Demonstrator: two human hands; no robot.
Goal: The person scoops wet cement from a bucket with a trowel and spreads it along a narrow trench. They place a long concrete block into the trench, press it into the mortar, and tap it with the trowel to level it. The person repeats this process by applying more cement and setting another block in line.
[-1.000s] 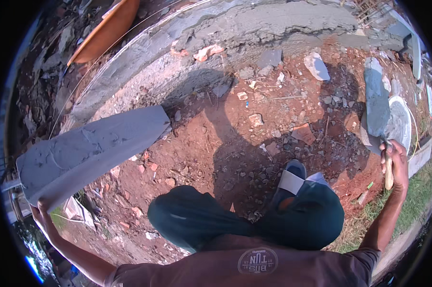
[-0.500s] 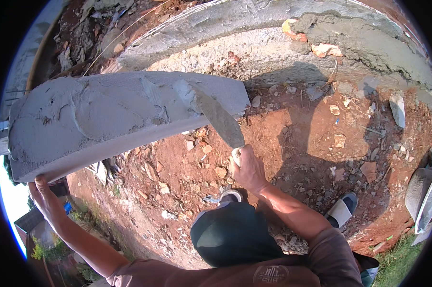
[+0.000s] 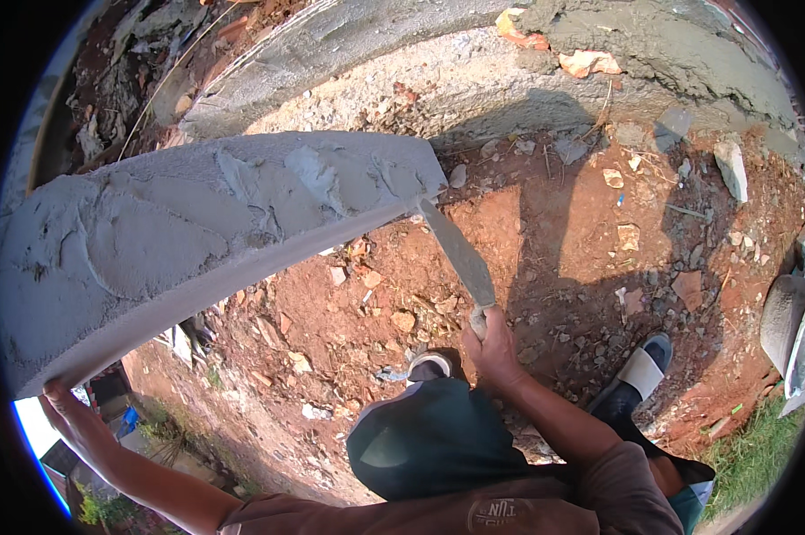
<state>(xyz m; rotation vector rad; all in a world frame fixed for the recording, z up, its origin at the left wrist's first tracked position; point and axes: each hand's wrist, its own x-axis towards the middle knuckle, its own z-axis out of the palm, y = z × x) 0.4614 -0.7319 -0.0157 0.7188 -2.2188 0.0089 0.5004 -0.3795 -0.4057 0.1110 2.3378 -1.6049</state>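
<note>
A long pale grey block (image 3: pixel 242 259) stretches across the left of the head view, its broad face spread with wet mortar (image 3: pixel 166 218) in ridges and smears. My left hand (image 3: pixel 62 403) is closed at the block's lower left corner, fingers partly hidden behind its edge. In my right hand (image 3: pixel 492 346) is a trowel (image 3: pixel 460 254), gripped by its handle. The trowel's narrow blade points up and left, with its tip by the block's lower right corner.
Beyond the block runs a low mortared wall (image 3: pixel 358 76), thick with wet mortar (image 3: pixel 661 58) at right. Reddish ground (image 3: pixel 545 223) holds stones and rubble. My sandalled feet (image 3: pixel 643 373) stand below. A grey rounded object (image 3: pixel 781 316) lies at far right, near grass (image 3: pixel 759 464).
My right hand has drawn the trowel down and right, off the mortared face. The block and my left hand sit lower and farther left in view.
</note>
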